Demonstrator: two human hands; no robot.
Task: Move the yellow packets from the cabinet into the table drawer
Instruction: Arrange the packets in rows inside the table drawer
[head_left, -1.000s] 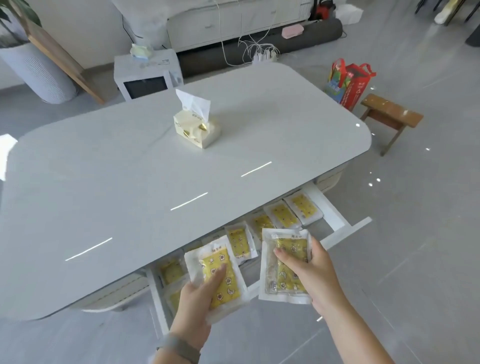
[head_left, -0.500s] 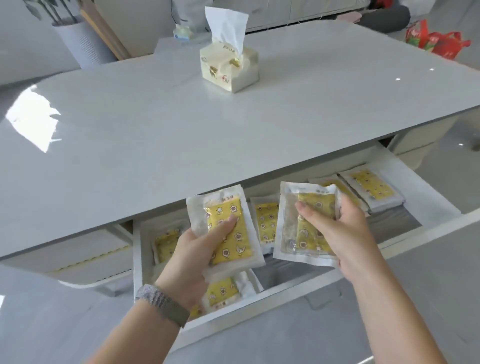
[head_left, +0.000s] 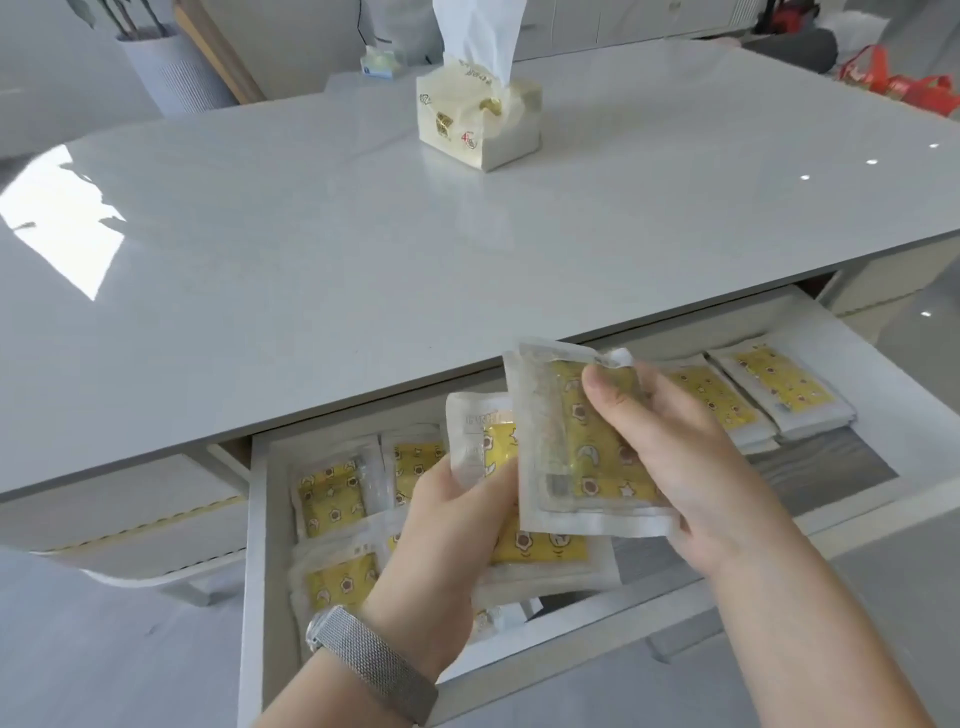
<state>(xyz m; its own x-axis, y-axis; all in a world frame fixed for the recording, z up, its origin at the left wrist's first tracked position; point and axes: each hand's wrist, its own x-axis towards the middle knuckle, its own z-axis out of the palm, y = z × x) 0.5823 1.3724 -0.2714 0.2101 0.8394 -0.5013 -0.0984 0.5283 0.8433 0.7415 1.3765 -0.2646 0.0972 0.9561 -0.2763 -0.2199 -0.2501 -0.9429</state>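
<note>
ok so our right hand grips one yellow packet, our left hand grips another packet; both hover right over the open drawer, long axes front-to-back; bare drawer floor sits nearer the right hand

The packets are white-edged, yellow in the middle, printed with small brown-and-white figures, perhaps stars. The table is glossy pale grey.

Two yellow packets, white-edged and printed with little cartoons, sit over the open white drawer: the upper packet overlaps the lower packet. More packets lie flat inside, left and far right
</note>
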